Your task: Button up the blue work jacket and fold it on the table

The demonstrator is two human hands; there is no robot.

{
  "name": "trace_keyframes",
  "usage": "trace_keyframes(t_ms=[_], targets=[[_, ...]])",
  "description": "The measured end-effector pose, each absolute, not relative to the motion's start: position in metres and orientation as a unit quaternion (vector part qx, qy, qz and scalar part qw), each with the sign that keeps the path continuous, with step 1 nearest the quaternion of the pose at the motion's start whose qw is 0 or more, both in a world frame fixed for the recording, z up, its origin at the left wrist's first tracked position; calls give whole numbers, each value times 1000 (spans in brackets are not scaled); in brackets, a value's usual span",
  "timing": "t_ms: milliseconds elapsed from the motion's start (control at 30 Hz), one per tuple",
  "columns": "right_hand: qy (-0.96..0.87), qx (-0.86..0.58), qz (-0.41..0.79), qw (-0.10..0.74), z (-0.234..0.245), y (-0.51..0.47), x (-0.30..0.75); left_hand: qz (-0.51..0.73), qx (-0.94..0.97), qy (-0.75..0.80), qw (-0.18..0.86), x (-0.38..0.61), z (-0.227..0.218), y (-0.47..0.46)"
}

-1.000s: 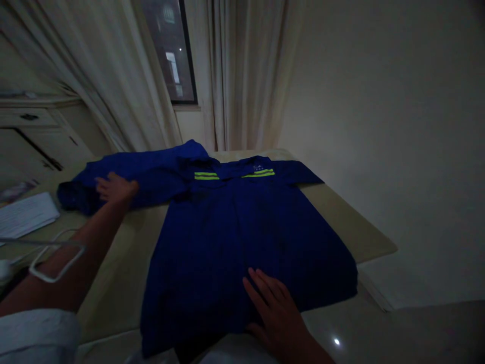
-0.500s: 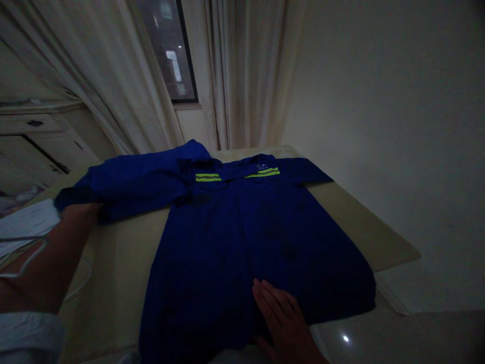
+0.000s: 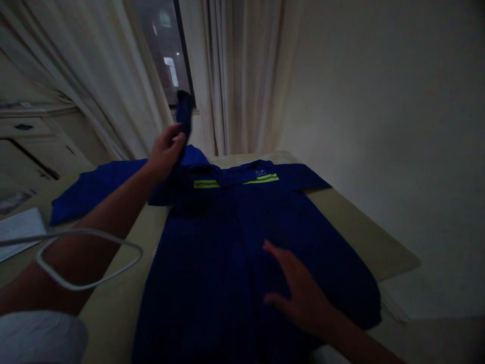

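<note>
The left arm reaches forward and slants inward from the lower left, its elbow end in a white sleeve [image 3: 41,336] and the bare forearm running up to a left hand [image 3: 167,146] that is closed around a dark blue end of cloth [image 3: 184,112]. That bit of cloth stands upright above the fist, in front of the window's lower corner. The right arm enters from the lower right, and the right hand [image 3: 299,290] points inward over the front of the blue jacket [image 3: 212,253], thumb and forefinger spread wide, holding nothing; whether it touches the fabric I cannot tell. The jacket lies spread on the desk [image 3: 367,247], yellow-green chest stripes [image 3: 206,184] toward the far edge, one sleeve out to the right and blue cloth stretching left behind the left forearm. A white cable [image 3: 74,287] loops across that forearm, near some paper [image 3: 22,227].
</note>
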State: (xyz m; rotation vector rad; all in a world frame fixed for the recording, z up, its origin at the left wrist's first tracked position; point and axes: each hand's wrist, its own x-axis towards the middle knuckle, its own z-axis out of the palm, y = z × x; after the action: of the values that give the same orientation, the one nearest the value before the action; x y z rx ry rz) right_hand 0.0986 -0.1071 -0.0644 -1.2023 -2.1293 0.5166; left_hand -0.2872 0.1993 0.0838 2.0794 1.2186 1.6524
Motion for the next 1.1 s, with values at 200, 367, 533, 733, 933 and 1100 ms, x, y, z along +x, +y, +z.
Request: trace_keyframes(t_ms=[200, 367, 533, 733, 933, 1100], targets=[[-364, -553, 547, 512, -37, 63, 134, 460, 734, 447, 222, -238, 29, 186], [-246, -578, 554, 547, -43, 129, 142, 355, 689, 622, 111, -295, -31, 176], [-306, -697, 382, 523, -60, 166, 124, 207, 811, 545, 57, -302, -66, 139], [-389, -656, 289, 578, -30, 218, 141, 120, 829, 545, -28, -318, -81, 130], [-363, -730, 326, 478, -46, 216, 180, 120, 836, 535, -29, -344, -96, 131], [-384, -723, 334, 467, -65, 211, 181, 104, 832, 545, 16, -345, -104, 130]])
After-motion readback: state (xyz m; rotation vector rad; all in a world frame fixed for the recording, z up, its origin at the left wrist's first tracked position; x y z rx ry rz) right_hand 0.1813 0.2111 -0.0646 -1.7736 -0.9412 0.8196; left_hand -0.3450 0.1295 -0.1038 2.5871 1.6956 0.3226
